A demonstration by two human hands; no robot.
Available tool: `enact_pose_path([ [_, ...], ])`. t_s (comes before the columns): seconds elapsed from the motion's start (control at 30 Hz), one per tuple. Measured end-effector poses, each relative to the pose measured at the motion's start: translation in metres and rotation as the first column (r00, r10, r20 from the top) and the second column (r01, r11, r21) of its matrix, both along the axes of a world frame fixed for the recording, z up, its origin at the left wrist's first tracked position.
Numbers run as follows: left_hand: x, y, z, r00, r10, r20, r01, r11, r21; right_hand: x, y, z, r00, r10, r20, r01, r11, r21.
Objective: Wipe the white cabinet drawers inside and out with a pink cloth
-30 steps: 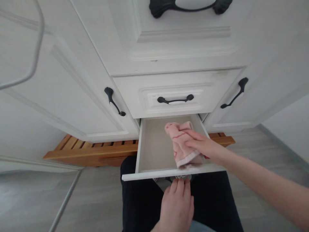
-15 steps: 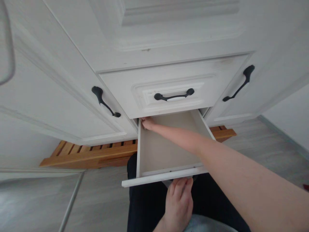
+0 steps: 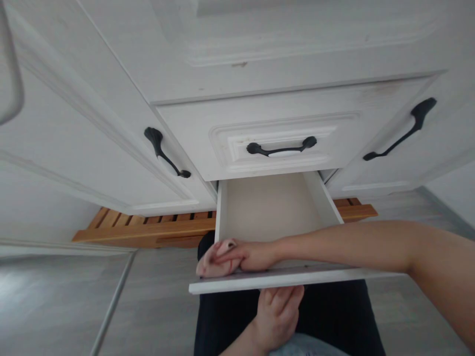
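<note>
A white drawer (image 3: 220, 212) is pulled out of the cabinet, its pale inner floor in sight. My right hand (image 3: 256, 254) reaches across it from the right and is closed on a pink cloth (image 3: 217, 262) at the front left corner, pressed near the top of the drawer front (image 3: 237, 285). Below that front, my left hand (image 3: 279, 314) has its fingers curled against the outer side, where the drawer's handle sits; the fingertips and most of the handle are hidden.
Above is a shut drawer with a black handle (image 3: 282, 150). Cabinet doors on both sides carry black handles (image 3: 165, 153). A slatted wooden bench (image 3: 144, 233) stands under the cabinet. My knees in dark trousers (image 3: 330, 306) are beneath the drawer.
My right hand has come from the drawer's back left corner to its front left corner, where the pink cloth now shows in it. My left hand stays at the drawer front.
</note>
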State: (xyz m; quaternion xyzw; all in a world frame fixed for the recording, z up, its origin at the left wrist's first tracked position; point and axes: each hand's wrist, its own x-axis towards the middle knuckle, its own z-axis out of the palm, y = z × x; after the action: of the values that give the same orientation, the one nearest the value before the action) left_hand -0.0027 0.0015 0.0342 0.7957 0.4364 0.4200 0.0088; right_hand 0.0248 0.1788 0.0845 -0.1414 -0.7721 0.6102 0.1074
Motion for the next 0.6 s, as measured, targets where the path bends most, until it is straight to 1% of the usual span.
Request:
enact_pose_path([
  [0.1,-0.003,0.000,0.000,1.000,-0.011,-0.012,0.011,1.000,-0.001,-0.002,-0.002,0.011,0.982,0.180,-0.049,-0.177,0.983,0.054],
  [0.17,-0.004,-0.001,0.002,1.000,-0.026,-0.015,0.026,1.000,-0.014,-0.002,0.005,0.020,0.970,0.235,-0.063,-0.226,0.967,0.116],
  [0.23,-0.003,-0.001,0.006,0.999,-0.038,-0.005,0.038,0.999,-0.020,0.004,0.016,0.030,0.978,0.208,-0.032,-0.194,0.951,0.241],
  [0.27,-0.003,-0.001,0.008,0.999,-0.037,0.005,0.037,0.999,-0.030,0.009,0.023,0.034,0.988,0.155,0.013,-0.150,0.926,0.347],
  [0.3,-0.001,-0.001,0.010,0.999,-0.031,0.018,0.031,0.999,-0.045,0.015,0.031,0.039,0.995,0.072,0.070,-0.097,0.873,0.479],
  [0.33,0.000,-0.001,0.012,0.999,-0.022,0.035,0.024,0.998,-0.060,0.020,0.041,0.042,0.992,-0.028,0.124,-0.055,0.783,0.619],
  [0.37,0.002,0.000,0.014,0.998,-0.009,0.055,0.013,0.997,-0.073,0.024,0.053,0.045,0.980,-0.121,0.159,-0.038,0.667,0.744],
  [0.4,0.003,0.000,0.016,0.997,0.006,0.075,0.000,0.997,-0.081,0.026,0.066,0.046,0.967,-0.190,0.172,-0.040,0.551,0.833],
  [0.43,0.004,0.001,0.018,0.995,0.021,0.094,-0.013,0.997,-0.082,0.026,0.081,0.045,0.961,-0.223,0.165,-0.044,0.467,0.883],
  [0.47,0.005,0.002,0.020,0.994,0.031,0.109,-0.023,0.997,-0.077,0.022,0.096,0.044,0.962,-0.230,0.145,-0.031,0.437,0.899],
  [0.5,0.005,0.002,0.022,0.993,0.036,0.116,-0.028,0.997,-0.072,0.017,0.110,0.041,0.967,-0.231,0.107,0.014,0.467,0.884],
  [0.53,0.005,0.003,0.023,0.993,0.038,0.115,-0.031,0.997,-0.070,0.009,0.123,0.037,0.968,-0.244,0.052,0.096,0.555,0.826],
  [0.57,0.005,0.003,0.023,0.994,0.038,0.107,-0.031,0.997,-0.071,-0.001,0.135,0.033,0.960,-0.280,-0.008,0.198,0.660,0.724],
  [0.6,0.005,0.004,0.023,0.995,0.038,0.096,-0.031,0.997,-0.071,-0.011,0.144,0.028,0.943,-0.328,-0.052,0.293,0.748,0.596],
])
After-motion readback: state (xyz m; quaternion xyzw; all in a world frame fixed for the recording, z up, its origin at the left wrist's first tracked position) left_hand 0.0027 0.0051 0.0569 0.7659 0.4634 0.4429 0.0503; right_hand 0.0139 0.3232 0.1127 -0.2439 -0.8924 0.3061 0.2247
